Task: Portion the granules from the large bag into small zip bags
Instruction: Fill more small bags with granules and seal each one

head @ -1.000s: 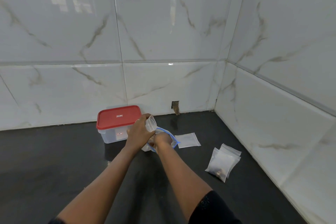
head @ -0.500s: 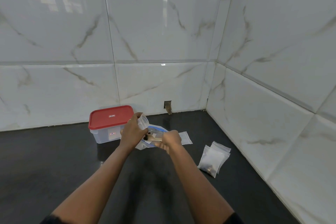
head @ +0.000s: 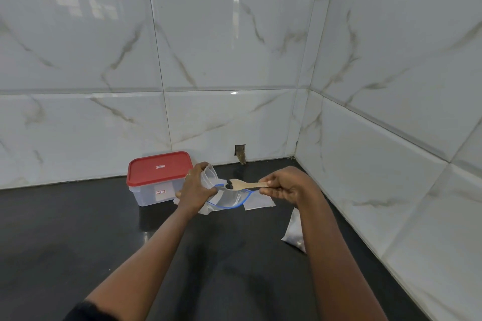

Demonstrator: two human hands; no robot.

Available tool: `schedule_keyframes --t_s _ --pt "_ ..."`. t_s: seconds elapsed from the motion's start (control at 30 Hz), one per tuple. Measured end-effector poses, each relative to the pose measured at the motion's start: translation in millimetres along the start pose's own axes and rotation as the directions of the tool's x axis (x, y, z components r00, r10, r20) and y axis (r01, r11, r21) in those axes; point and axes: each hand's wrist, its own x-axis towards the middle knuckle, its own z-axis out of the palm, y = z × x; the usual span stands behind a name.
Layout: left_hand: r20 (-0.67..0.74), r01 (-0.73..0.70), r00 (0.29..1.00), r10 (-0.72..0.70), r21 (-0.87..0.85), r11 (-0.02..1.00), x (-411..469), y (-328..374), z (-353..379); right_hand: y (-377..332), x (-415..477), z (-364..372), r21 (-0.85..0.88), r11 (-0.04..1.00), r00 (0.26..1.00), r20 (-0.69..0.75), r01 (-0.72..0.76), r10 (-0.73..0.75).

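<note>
My left hand (head: 196,190) grips a small clear zip bag (head: 209,176), its mouth held open and upright. Below it lies the large clear bag with a blue zip edge (head: 229,199), its mouth open on the black counter. My right hand (head: 287,186) pinches the handle of a small wooden spoon (head: 243,184). A few dark granules (head: 229,184) sit in the spoon's bowl, which hovers just right of the small bag's mouth and above the large bag.
A clear box with a red lid (head: 159,177) stands behind my left hand by the tiled wall. A flat empty zip bag (head: 259,202) lies right of the large bag. More small bags (head: 294,232) lie partly behind my right forearm near the right wall.
My right hand has come out of the large bag, drawn the wooden spoon up and to the right, and now holds it level with granules beside the small bag.
</note>
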Motion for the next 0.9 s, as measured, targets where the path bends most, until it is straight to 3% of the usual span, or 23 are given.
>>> schedule_keyframes --t_s 0.13,0.27,0.37,0.47,0.63,0.9 --pt "0.034 -0.021 0.999 0.022 -0.05 0.999 -1.2 -0.4 3.9 -5.9 -0.7 15.9 -0.043 0.996 0.997 -0.005 0.08 -0.081" --pt "0.056 -0.015 0.998 0.02 -0.089 0.996 -2.3 -2.4 6.6 -2.0 8.4 36.7 -0.256 0.951 0.98 -0.055 0.172 -0.192" --pt "0.048 -0.028 0.998 0.033 -0.102 0.994 -1.8 -2.9 7.8 0.5 12.2 49.9 -0.5 0.829 0.947 -0.055 0.249 -0.317" --pt "0.046 -0.034 0.998 0.038 -0.089 0.995 -1.3 -2.2 9.1 0.3 9.1 60.6 -0.727 0.617 0.903 0.01 0.302 -0.429" --pt "0.051 -0.03 0.998 0.032 -0.042 0.999 0.7 -3.4 12.6 2.9 12.2 70.3 -0.8 0.501 0.853 0.027 0.331 -0.521" --pt "0.041 0.016 0.999 -0.013 -0.084 0.996 5.1 -5.5 12.7 -3.3 7.3 73.2 -0.885 0.277 0.814 0.171 0.375 -0.555"
